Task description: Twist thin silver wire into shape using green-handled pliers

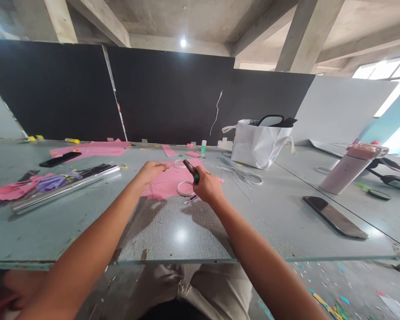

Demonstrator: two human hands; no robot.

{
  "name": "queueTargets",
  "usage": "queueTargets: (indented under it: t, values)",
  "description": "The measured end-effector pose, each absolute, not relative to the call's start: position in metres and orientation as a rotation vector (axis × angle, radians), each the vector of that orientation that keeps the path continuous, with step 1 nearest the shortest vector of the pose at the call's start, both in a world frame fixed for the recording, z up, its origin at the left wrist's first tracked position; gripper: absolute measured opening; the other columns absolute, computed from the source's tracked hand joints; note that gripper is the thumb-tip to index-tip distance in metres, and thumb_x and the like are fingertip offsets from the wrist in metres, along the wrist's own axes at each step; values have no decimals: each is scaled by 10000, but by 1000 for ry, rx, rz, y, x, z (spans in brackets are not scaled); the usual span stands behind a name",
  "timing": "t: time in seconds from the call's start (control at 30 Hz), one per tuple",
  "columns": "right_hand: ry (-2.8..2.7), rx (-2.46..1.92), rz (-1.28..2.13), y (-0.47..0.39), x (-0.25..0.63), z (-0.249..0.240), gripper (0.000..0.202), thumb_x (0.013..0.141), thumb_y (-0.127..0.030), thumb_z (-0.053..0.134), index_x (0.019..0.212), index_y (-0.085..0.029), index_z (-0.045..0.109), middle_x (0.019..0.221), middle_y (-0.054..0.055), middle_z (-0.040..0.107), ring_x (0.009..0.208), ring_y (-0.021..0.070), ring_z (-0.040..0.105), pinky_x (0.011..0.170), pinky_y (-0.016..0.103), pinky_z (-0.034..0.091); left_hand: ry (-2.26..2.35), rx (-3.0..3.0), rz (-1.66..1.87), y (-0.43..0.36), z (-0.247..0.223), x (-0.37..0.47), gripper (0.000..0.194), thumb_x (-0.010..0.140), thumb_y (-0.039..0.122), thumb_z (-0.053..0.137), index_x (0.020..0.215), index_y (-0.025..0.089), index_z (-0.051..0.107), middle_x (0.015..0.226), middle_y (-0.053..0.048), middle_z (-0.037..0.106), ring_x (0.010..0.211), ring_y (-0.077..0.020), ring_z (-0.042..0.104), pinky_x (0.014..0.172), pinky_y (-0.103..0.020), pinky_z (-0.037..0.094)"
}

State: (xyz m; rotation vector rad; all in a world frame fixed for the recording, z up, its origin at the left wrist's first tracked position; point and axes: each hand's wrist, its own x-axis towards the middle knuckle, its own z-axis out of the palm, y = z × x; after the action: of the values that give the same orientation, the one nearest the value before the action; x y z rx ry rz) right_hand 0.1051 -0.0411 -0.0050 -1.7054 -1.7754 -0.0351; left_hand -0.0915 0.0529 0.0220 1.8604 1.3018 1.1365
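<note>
Head view shows, at centre frame, the right hand point(207, 184) gripping a dark, green-handled tool point(190, 169) over a flat pink sheet point(163, 184); whether the left hand point(151, 171) grasps anything is unclear.

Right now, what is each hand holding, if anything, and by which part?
The right hand grips a dark tool by its green-marked end, the dark end sticking out. Whether the left hand, over the pink sheet, holds anything cannot be told.
</note>
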Motion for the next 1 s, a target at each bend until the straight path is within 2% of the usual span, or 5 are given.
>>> queueTargets:
  t: [0.17,0.33,0.6,0.77,1.0]
  values:
    - [-1501,-1702,147,-32,115,-6,308,729,-159,487,1013,-238,576,835,57,659,759,239,607,634,301,393,1464,2390,1650,21,20,-74,207,824,371,566,708,206,521,782,-61,615,782,-220,573,751,-351,398]
    - [-1290,-1432,544,-27,133,-5,272,629,-193,500,897,-229,535,572,-46,505,521,158,512,516,268,399,1016,2728,1037,5,1,-54,268,901,421,473,725,224,522,670,15,585,611,-147,524,599,-273,357]
    - [-1264,-1121,984,-34,122,-3,315,540,-230,560,851,-219,511,460,-94,438,394,112,436,403,235,363,1064,2757,1965,38,13,-91,287,832,302,624,1103,222,574,1061,-88,632,993,-248,553,880,-396,380]
    - [-1410,-1131,982,-39,116,-4,285,563,-231,566,844,-212,522,453,-86,461,385,111,440,402,231,355,1113,2893,1830,28,20,-94,121,877,360,604,938,292,683,935,-34,635,918,-231,538,859,-404,333]
    - [-1468,-1109,1005,-40,115,-5,280,574,-221,567,851,-203,531,457,-87,470,390,108,443,411,233,365,1161,2861,1874,30,26,-99,160,866,420,615,807,317,722,826,-20,643,833,-209,515,846,-410,318]
